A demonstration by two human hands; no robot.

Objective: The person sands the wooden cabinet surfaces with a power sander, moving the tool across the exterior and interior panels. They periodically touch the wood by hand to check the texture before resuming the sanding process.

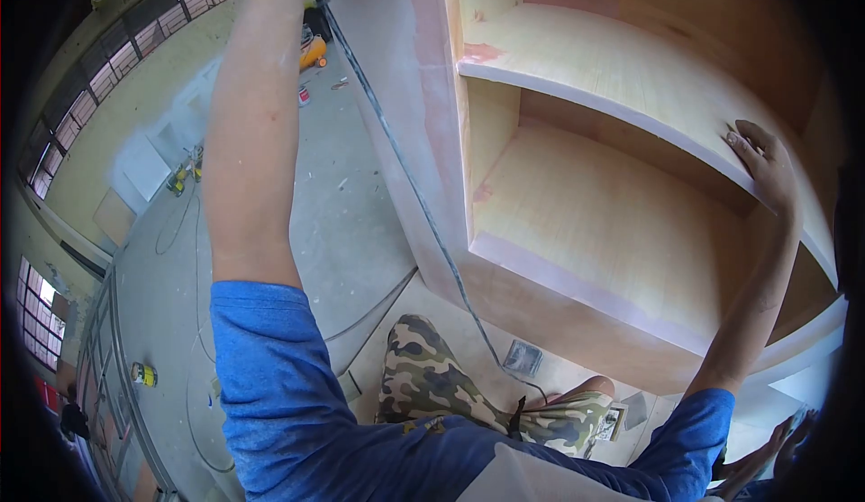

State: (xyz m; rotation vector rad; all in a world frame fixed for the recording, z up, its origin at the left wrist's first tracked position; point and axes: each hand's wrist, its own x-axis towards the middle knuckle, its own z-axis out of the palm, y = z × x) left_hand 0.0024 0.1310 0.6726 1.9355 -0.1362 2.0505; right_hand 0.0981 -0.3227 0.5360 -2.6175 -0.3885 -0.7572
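Observation:
My right hand [760, 149] is at the front edge of the middle shelf board [613, 96], its fingers curled together near a small dark piece that is too small to name. My left forearm [252, 132] reaches up beside the cabinet's side panel [396, 69], and the left hand lies beyond the top of the view. A dark cable [396, 146] hangs from near the left wrist and runs down past the cabinet to the floor by my legs. The open wooden cabinet has pale shelves with whitish and pinkish patches on its edges.
A dark square pad [522, 359] lies on the floor near my knees. An orange machine [313, 53] and a small can [304, 95] stand farther back. Metal frames [122, 367] lie at left beside a yellow can [143, 374]. Another person's hands [784, 443] show at lower right.

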